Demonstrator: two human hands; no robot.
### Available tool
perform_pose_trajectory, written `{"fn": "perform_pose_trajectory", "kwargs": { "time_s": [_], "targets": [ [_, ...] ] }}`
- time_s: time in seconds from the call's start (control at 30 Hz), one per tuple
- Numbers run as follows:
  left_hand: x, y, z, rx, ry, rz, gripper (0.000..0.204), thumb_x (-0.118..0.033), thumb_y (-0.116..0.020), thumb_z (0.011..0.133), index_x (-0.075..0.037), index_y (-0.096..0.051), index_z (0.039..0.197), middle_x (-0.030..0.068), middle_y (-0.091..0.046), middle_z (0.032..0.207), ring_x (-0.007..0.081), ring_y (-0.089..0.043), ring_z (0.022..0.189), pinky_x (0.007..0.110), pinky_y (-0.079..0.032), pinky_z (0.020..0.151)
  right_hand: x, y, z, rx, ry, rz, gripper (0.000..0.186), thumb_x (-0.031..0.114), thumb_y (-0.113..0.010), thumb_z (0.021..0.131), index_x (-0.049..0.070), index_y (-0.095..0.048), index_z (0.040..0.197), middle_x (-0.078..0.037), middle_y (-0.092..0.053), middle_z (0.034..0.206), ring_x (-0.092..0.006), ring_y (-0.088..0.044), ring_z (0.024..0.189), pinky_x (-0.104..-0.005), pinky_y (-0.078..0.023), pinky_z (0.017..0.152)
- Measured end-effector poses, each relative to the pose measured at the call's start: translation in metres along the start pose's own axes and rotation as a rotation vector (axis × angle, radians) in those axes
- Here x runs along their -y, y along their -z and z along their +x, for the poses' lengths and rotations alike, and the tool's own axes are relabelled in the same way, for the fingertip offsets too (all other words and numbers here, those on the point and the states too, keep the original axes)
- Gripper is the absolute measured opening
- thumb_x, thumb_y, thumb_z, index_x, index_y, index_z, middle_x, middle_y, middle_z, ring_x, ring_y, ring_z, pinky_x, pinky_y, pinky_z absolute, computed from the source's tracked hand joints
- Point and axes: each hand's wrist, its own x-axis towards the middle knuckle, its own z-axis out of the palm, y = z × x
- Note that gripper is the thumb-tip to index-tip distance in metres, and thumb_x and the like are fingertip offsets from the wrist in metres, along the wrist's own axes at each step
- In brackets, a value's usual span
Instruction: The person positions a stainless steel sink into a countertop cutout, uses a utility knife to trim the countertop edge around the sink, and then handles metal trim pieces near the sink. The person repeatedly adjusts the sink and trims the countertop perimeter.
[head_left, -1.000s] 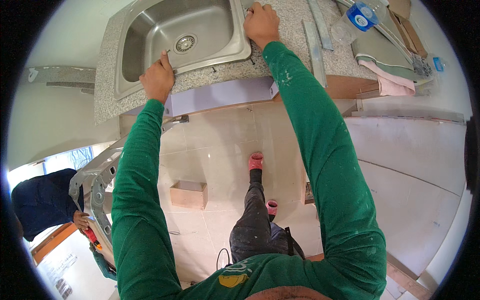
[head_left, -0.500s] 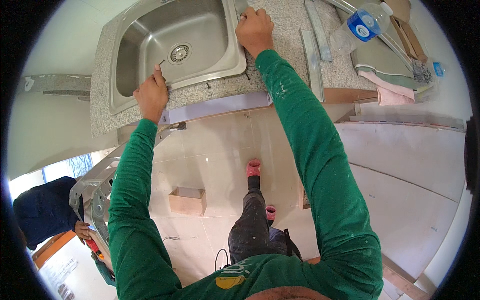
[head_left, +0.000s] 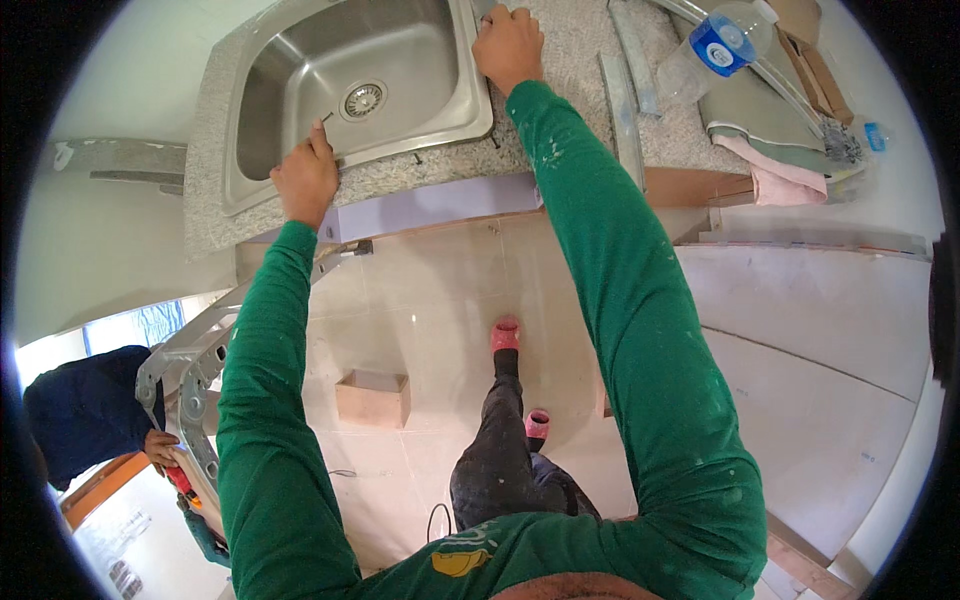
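Observation:
A stainless steel sink with a round drain sits in a speckled stone countertop. My left hand is at its front rim, fingers curled. A thin dark screw-like piece shows at the fingertips. My right hand is closed at the right rim, and a small thing shows by its fingertips, too hidden to name. Similar small dark screw-like pieces lie along the front and right edges of the sink.
Metal strips, a plastic bottle and a pink cloth lie right on the counter. Below are a wooden box and a metal ladder. At far left, a co-worker's hand touches a red-orange tool.
The view has shifted slightly. Both my hands stay at the same places on the sink rim with nearly the same grip. The co-worker's hand has barely moved.

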Motion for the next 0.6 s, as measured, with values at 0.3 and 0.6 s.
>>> {"fn": "perform_pose_trajectory", "kwargs": {
  "time_s": [0.3, 0.6],
  "targets": [
    [-0.007, 0.006, -0.01, 0.009, 0.026, -0.024, 0.075, -0.056, -0.025, 0.111, -0.007, -0.079, 0.092, 0.0195, -0.077, 0.092, 0.043, -0.071, 0.096, 0.056, -0.041, 0.102, -0.026, -0.026, 0.009, -0.142, 0.139, -0.025, 0.022, 0.021, -0.063, 0.094, 0.009, -0.071, 0.11, -0.021, -0.064, 0.108, -0.0439, -0.061, 0.1, -0.0585, -0.048, 0.089],
    [-0.007, 0.005, -0.005, -0.027, 0.001, -0.003, 0.071, -0.052, -0.027, 0.112, -0.005, -0.077, 0.092, 0.0233, -0.076, 0.094, 0.0448, -0.07, 0.096, 0.059, -0.04, 0.103, -0.019, -0.021, 0.023, -0.096, 0.077, -0.046, 0.025, 0.023, -0.061, 0.096, 0.008, -0.069, 0.114, -0.022, -0.064, 0.11, -0.0437, -0.061, 0.105, -0.0578, -0.048, 0.092]
  ]
}}
